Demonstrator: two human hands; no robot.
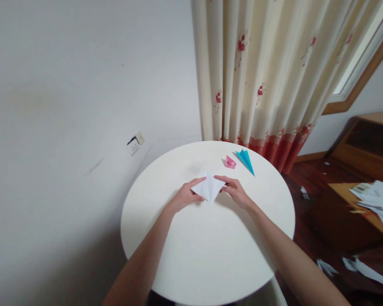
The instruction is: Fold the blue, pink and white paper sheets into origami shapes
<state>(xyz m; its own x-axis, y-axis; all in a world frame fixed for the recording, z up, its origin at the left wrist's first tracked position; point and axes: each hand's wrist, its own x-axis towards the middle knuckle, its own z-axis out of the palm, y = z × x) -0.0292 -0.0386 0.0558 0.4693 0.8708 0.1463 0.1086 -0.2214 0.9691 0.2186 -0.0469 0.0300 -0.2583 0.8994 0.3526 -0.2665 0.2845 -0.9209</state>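
A folded sheet of white paper (pixel 210 188), diamond-shaped with a crease down its middle, is held between my two hands just over the round white table. My left hand (pixel 187 194) grips its left corner, with the thumb at the near side and the fingers along the far edge. On the opposite side, my right hand (pixel 235 189) pinches the right corner, its index finger stretched along the upper edge. Beyond my right hand lie a small pink folded-paper piece (pixel 230 162) and a blue paper plane (pixel 245 161).
The round white table (pixel 178 255) stands close to a white wall with a socket (pixel 133 146). Behind it hangs a cream and red curtain (pixel 258 85). At right, papers (pixel 378 199) lie on a wooden surface (pixel 341 191), and scraps (pixel 327 267) litter the dark floor.
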